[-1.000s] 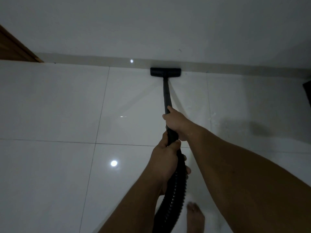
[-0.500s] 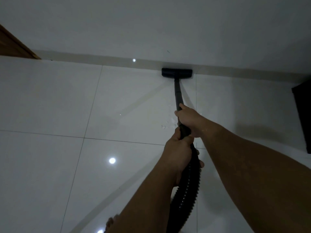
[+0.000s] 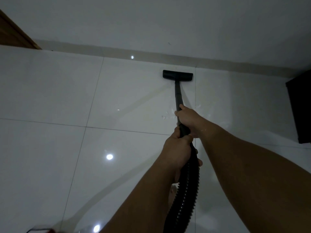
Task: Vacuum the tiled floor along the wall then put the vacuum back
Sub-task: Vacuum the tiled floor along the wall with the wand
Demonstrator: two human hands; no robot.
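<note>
Vacuuming in hand, along the wall.

Both hands grip the vacuum: the right hand [image 3: 188,117] is wrapped around the wand [image 3: 177,95] higher up, and the left hand [image 3: 176,148] is closed around the handle where the ribbed hose [image 3: 186,190] begins. The head [image 3: 177,74] lies flat on the floor [image 3: 50,91], near the skirting [image 3: 101,48] of the wall [image 3: 151,22] but not touching it. White flecks [image 3: 165,116] lie on the tile just beside the wand, apparently not yet picked up. Next, I judge, comes a pass over those flecks, then more strokes along the skirting toward the dark object [image 3: 301,108] at right. Putting the vacuum back is not yet due.
</note>
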